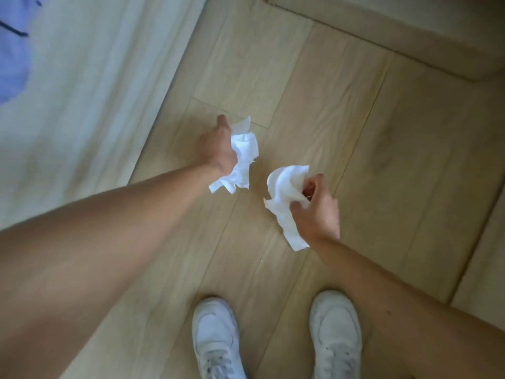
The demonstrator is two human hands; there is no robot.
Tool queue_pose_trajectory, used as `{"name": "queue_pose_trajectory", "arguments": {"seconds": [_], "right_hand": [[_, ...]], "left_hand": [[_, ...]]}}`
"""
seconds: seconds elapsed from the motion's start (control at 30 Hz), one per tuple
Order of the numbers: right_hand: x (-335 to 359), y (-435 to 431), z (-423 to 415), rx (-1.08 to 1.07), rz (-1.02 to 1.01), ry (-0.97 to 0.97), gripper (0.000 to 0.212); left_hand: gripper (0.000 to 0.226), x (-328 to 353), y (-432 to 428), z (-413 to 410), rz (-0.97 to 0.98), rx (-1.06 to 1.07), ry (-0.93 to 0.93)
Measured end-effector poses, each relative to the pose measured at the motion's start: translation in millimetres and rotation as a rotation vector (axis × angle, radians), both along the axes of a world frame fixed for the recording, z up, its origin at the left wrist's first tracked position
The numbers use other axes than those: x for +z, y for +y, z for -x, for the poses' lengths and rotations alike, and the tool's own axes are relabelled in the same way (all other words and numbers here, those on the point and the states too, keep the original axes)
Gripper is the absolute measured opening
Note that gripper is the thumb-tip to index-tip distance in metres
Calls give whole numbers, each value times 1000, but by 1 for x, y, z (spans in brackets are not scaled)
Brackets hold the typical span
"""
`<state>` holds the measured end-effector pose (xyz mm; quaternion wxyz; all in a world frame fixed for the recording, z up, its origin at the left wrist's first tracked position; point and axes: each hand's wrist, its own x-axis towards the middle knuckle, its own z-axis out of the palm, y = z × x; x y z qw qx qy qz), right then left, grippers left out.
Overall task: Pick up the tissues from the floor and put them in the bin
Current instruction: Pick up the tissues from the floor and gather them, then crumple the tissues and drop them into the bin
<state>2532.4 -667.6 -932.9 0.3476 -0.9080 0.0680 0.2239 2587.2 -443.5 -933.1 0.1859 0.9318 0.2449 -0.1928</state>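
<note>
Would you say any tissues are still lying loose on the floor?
No, the left hand and right hand each grip one; the floor shows none.

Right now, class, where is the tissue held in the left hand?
In the head view, the crumpled tissue is clutched in the left hand, left of centre above the wooden floor, beside the pale bed cover.

The floor [382, 138] is pale wood-look planking, its long seams running on a slant from lower left to upper right, under and beyond both hands. Standing on it, below the hands at the bottom edge, are two white lace-up shoes [216, 337], side by side and a little apart. Left of the left hand, a pale cloth-covered surface [90, 91] borders the floor. Beyond the right hand, a light wooden base [410, 39] meets the planks.
</note>
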Motion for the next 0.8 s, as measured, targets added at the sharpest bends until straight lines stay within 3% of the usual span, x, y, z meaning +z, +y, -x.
{"name": "queue_pose_trajectory", "arguments": {"seconds": [0.13, 0.3, 0.43, 0.5, 0.6, 0.67, 0.8], "right_hand": [[82, 21, -14, -157, -79, 15, 26], [182, 59, 1, -97, -178, 142, 18], [259, 92, 39, 48, -253, 281, 13], [293, 109, 61, 130, -251, 393, 27], [342, 134, 106, 244, -249, 576, 21], [370, 150, 145, 370, -260, 649, 45], [409, 175, 238, 726, -282, 710, 21]], "left_hand": [[35, 79, -21, 42, 197, 168, -43], [13, 182, -37, 105, 402, 426, -155], [35, 260, -29, 167, 576, 623, -159], [47, 293, -22, 205, 580, 668, -190], [54, 339, -12, 271, 521, 735, -270], [47, 366, -6, 323, 474, 806, -341], [43, 415, -6, 431, 322, 1058, -420]]}}
